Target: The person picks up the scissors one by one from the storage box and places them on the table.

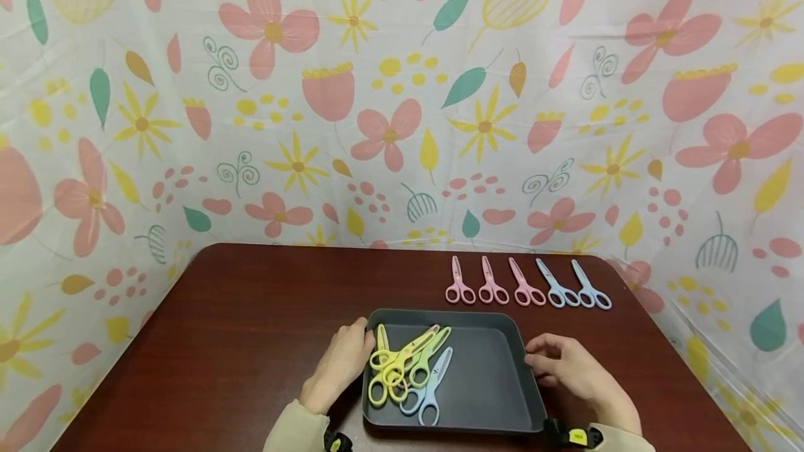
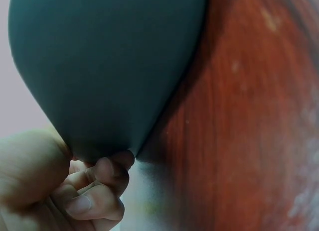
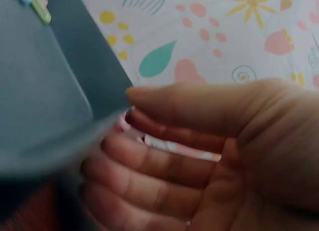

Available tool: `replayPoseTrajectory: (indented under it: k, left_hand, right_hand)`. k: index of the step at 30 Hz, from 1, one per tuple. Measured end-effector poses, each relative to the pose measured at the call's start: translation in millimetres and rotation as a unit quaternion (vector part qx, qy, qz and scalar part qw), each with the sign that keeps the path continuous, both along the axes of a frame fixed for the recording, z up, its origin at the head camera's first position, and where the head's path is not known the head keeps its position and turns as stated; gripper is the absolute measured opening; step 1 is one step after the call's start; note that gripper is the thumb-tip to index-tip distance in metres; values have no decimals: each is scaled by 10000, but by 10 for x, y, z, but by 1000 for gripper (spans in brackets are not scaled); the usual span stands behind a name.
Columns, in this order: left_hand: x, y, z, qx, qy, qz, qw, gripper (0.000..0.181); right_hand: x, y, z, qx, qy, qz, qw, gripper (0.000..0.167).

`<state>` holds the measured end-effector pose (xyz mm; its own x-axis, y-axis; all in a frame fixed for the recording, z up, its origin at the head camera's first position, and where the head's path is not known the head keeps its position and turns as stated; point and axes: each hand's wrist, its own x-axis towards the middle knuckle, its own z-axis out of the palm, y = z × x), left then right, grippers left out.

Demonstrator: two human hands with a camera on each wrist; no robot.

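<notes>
A dark grey rectangular tray [image 1: 484, 419] is held at both of its sides. My left hand [image 1: 342, 361] grips the left side, and in the left wrist view its curled fingers [image 2: 97, 191] meet the tray's outer wall [image 2: 109, 66]. On the right side my right hand [image 1: 581, 372] pinches the rim, thumb [image 3: 174, 104] at the top and fingers against the outer wall. Inside, at the left, several scissors lie in an overlapping heap: yellow scissors [image 1: 402, 356], light green scissors [image 1: 429, 358] and light blue scissors [image 1: 433, 389]. Some in the heap are partly hidden.
Behind the tray, a row of pink scissors [image 1: 491, 281] and blue scissors [image 1: 590, 286] lies on the dark brown table [image 1: 251, 326], toward its back right. A flower-patterned curtain [image 1: 389, 89] hangs along the table's back edge and sides.
</notes>
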<state>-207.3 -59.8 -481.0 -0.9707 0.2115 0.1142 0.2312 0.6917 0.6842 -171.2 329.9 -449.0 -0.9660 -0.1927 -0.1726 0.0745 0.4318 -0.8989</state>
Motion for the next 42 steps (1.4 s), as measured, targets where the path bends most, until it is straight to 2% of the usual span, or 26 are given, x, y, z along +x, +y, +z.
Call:
replayPoseTrajectory:
  k: [10, 14, 19, 24, 34, 42]
  left_hand:
    - [6, 43, -11, -34, 92, -8, 10000, 16]
    - [21, 46, -8, -75, 157, 17, 9998, 17]
    - [27, 43, -2, -111, 35, 88, 9999, 20]
    - [32, 48, -12, -104, 82, 80, 9999, 17]
    - [30, 41, 4, -71, 161, 25, 9998, 14]
    - [23, 23, 10, -100, 92, 50, 9999, 14]
  right_hand:
    - [-8, 125, 28, 71, -202, 528, 9984, 30]
    - [-16, 145, 25, -31, -238, 757, 9968, 43]
    - [-43, 114, 14, -273, -338, 964, 9944, 56]
    - [-56, 58, 6, -87, -292, 794, 9964, 52]
    - [-51, -53, 40, 396, 112, 89, 9991, 26]
    - [-88, -88, 30, 577, 199, 23, 9981, 19]
